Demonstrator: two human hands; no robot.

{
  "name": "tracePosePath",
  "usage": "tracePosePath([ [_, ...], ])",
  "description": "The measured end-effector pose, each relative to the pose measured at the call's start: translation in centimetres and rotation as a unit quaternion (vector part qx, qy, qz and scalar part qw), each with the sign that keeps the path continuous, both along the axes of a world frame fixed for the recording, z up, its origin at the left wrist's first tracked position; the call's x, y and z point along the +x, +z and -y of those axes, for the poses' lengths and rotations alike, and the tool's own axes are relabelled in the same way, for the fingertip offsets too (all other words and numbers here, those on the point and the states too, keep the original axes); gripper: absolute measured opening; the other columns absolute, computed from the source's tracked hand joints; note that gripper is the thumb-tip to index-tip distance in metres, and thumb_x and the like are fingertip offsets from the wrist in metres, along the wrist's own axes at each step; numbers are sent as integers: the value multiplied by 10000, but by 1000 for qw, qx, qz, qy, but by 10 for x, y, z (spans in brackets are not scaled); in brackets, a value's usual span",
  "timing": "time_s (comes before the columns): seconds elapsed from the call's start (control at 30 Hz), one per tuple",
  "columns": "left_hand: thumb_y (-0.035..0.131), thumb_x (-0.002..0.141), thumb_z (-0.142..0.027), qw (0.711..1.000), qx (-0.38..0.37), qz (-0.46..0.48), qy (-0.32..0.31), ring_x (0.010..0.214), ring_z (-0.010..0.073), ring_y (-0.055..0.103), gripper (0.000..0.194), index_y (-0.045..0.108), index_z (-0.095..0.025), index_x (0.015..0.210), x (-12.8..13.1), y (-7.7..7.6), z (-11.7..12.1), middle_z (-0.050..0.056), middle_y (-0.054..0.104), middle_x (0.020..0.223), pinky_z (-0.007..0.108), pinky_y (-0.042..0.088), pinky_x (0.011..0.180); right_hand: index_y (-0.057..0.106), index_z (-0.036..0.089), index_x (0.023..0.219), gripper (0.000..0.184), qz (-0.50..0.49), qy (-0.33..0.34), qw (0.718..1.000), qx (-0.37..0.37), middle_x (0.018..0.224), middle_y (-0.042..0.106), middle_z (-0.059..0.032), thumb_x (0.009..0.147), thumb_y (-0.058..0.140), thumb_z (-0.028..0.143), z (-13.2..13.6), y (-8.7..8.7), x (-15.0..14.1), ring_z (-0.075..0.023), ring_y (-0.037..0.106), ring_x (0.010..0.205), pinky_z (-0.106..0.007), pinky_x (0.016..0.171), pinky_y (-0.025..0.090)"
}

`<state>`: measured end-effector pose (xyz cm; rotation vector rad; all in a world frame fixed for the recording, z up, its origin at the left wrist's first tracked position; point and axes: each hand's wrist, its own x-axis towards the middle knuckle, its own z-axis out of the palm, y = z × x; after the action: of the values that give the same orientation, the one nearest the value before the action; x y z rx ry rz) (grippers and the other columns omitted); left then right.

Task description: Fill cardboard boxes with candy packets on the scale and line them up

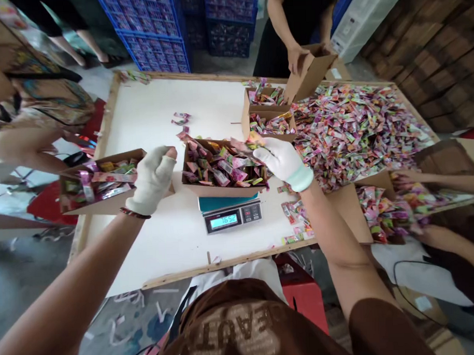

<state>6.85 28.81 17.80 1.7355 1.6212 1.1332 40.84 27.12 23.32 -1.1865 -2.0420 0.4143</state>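
Note:
My left hand (pixel 153 179), in a white glove with a bare thumb tip, is curled closed at the right end of a cardboard box (pixel 101 207) filled with small wrapped packets. Whether anything is inside those fingers is hidden. In my gloved right hand (pixel 281 160) are several small candy packets (pixel 253 140), pinched over the right end of the middle cardboard box (pixel 218 191). That box is heaped with pink, purple and green packets (pixel 225 170) and rests on a digital scale (pixel 233 219) with a lit display.
A large pile of packets (pixel 347 127) covers the table's right side. Two filled boxes (pixel 271 109) stand at the pile's left edge. A co-worker's hand (pixel 297 59) tips a box behind them; another person's arms (pixel 443 178) work at a box (pixel 349 210) on the right. Blue crates (pixel 150 30) stand behind.

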Motion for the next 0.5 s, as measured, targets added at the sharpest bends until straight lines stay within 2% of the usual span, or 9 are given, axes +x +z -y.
tracePosePath([
  [0.07, 540, 1020, -513, 1000, 10, -7, -5, 913, 181, 619, 453, 740, -122, 1132, -4, 5, 6, 55, 692, 944, 313, 482, 908, 762, 236, 1209, 697, 23, 12, 1000, -11, 1046, 796, -87, 1032, 377, 790, -11, -6, -16, -248, 746, 986, -356, 891, 575],
  [0.17, 527, 1018, -494, 999, 35, -40, -12, 983, 219, 643, 433, 738, -134, 1132, -10, 10, 15, 78, 699, 1002, 347, 493, 971, 736, 213, 1304, 789, 65, -8, 998, -10, 993, 795, -96, 994, 384, 847, -20, -10, -29, -247, 750, 931, -351, 862, 569],
  [0.27, 520, 1021, -489, 997, 50, -54, -24, 1017, 236, 656, 417, 739, -148, 1118, -10, 17, 22, 89, 705, 1039, 368, 500, 1002, 777, 205, 1158, 706, 72, -15, 997, 8, 973, 790, -83, 1028, 404, 790, -20, 5, -35, -228, 750, 917, -339, 861, 562],
  [0.4, 521, 1023, -482, 997, 46, -61, -29, 1044, 243, 670, 443, 752, -118, 1125, -11, 23, 23, 96, 708, 1034, 396, 502, 1006, 758, 223, 1075, 576, -4, -56, 997, 56, 993, 766, -57, 1065, 436, 700, -4, 31, -30, -202, 741, 948, -343, 885, 568],
  [0.5, 544, 1014, -433, 996, 45, -65, -35, 1013, 224, 691, 441, 757, -68, 1138, -19, 13, 12, 84, 701, 988, 409, 498, 989, 716, 233, 1078, 502, -47, -141, 987, 58, 883, 722, -44, 1077, 435, 649, 20, 24, -4, -192, 727, 820, -363, 824, 579],
])
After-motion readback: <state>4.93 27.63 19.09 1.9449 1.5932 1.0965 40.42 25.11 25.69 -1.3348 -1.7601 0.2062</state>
